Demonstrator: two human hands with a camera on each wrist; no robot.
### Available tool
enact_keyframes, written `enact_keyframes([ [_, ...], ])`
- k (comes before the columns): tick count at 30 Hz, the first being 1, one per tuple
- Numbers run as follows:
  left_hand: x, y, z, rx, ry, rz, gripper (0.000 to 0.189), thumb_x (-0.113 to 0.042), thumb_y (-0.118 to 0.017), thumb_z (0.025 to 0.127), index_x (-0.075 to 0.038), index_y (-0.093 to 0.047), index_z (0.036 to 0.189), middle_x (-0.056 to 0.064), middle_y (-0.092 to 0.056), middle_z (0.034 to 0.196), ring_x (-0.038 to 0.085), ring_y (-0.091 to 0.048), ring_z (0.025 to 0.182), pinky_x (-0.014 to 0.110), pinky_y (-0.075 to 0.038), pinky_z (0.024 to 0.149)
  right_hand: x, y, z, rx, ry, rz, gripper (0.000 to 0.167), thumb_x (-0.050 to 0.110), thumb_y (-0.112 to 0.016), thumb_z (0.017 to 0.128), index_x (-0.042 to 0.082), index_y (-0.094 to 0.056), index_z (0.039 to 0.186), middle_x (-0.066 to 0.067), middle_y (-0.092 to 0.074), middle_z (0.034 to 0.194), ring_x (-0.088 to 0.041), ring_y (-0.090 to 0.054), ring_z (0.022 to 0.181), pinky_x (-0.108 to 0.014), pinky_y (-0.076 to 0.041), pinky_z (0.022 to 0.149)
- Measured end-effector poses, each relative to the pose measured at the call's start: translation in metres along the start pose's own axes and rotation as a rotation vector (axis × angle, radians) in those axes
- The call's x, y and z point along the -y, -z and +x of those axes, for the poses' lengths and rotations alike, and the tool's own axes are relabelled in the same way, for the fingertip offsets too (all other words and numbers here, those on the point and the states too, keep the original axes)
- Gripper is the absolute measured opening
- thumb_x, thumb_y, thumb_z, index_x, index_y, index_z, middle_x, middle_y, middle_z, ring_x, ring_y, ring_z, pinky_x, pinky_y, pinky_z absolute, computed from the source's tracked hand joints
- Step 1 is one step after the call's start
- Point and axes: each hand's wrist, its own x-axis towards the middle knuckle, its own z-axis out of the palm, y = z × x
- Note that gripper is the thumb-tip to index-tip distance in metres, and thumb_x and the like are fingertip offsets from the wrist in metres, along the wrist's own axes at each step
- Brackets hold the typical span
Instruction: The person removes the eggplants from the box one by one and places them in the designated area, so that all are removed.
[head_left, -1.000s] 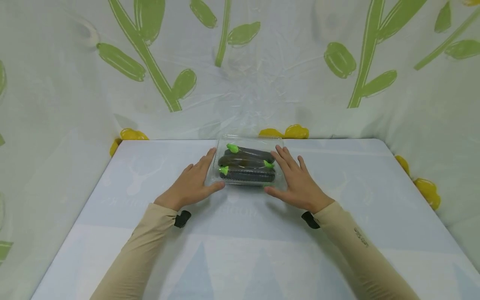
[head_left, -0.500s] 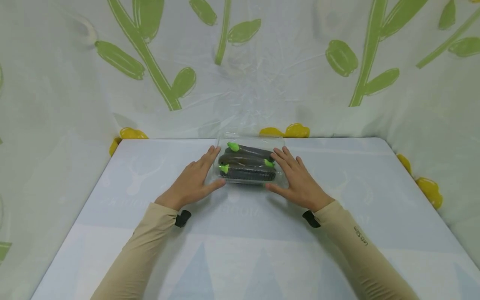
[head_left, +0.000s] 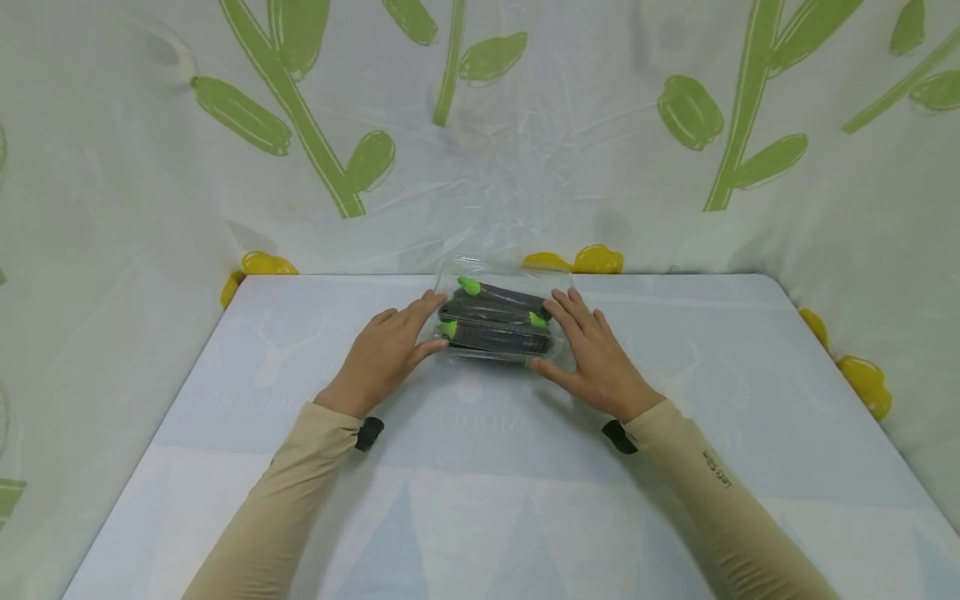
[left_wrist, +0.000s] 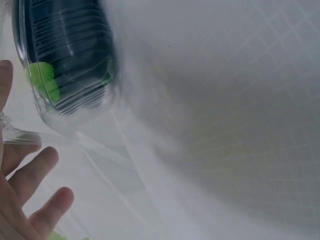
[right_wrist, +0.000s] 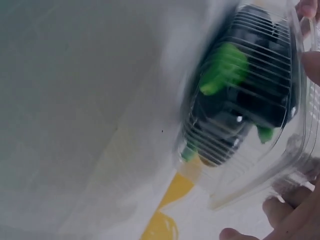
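Observation:
In the head view, a clear plastic clamshell container (head_left: 498, 268) is at the far middle of the table, tilted. Through its plastic I see several dark eggplants (head_left: 491, 337) with green caps. My left hand (head_left: 381, 358) holds its left side, thumb at the front and fingers along the side. On the opposite side my right hand (head_left: 600, 362) holds it, thumb low and fingertips by the upper corner. The left wrist view shows fingers (left_wrist: 35, 172) beside the ribbed container (left_wrist: 85, 102). In the right wrist view, the container (right_wrist: 240, 182) is between thumb and fingers.
The pale blue table (head_left: 480, 517) has faint tree and deer prints. A light plastic curtain (head_left: 540, 167) with green leaves hangs right behind its far edge, close to the container. Yellow flower prints (head_left: 862, 383) show along the sides.
The container has shifted slightly away and tipped, its front edge raised. My left fingers have closed in on its side, and the right hand has stayed nearly where it was.

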Motion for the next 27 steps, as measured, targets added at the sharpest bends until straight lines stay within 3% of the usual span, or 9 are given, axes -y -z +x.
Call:
enact_keyframes([
  [7, -0.003, 0.000, 0.002, -0.090, -0.061, 0.057, 0.067, -0.038, -0.072, 0.094, -0.011, -0.045, 0.149, 0.017, -0.058, 0.143, 0.025, -0.059, 0.128, 0.046, -0.047, 0.100, 0.000, -0.001, -0.002, -0.034, 0.011, 0.095, 0.085, 0.041, -0.074, 0.094, 0.009, -0.030, 0.159, -0.010, -0.018, 0.168, -0.028, -0.005, 0.156, -0.059, -0.025, 0.117],
  [13, -0.006, 0.001, 0.003, -0.156, -0.061, 0.072, 0.064, -0.039, -0.072, 0.092, -0.012, -0.051, 0.146, 0.015, -0.061, 0.140, 0.026, -0.062, 0.125, 0.047, -0.050, 0.097, 0.003, 0.006, 0.000, -0.054, 0.034, 0.060, 0.074, 0.041, -0.069, 0.097, 0.007, -0.039, 0.156, -0.012, -0.031, 0.163, -0.029, -0.012, 0.155, -0.059, -0.030, 0.115],
  [22, -0.008, -0.001, 0.003, -0.166, -0.039, 0.056, 0.060, -0.039, -0.070, 0.094, -0.014, -0.051, 0.145, 0.013, -0.061, 0.140, 0.022, -0.062, 0.125, 0.047, -0.050, 0.095, 0.005, 0.013, -0.001, -0.031, 0.096, 0.004, 0.065, 0.035, -0.066, 0.100, 0.000, -0.045, 0.151, -0.016, -0.039, 0.159, -0.040, -0.023, 0.151, -0.062, -0.038, 0.108],
  [27, -0.008, -0.002, 0.003, -0.188, -0.036, 0.076, 0.057, -0.040, -0.069, 0.094, -0.014, -0.054, 0.143, 0.011, -0.063, 0.138, 0.021, -0.064, 0.120, 0.046, -0.051, 0.092, 0.004, 0.012, -0.001, -0.058, 0.075, 0.014, 0.064, 0.037, -0.068, 0.098, 0.004, -0.048, 0.150, -0.013, -0.041, 0.158, -0.036, -0.022, 0.152, -0.062, -0.036, 0.110],
])
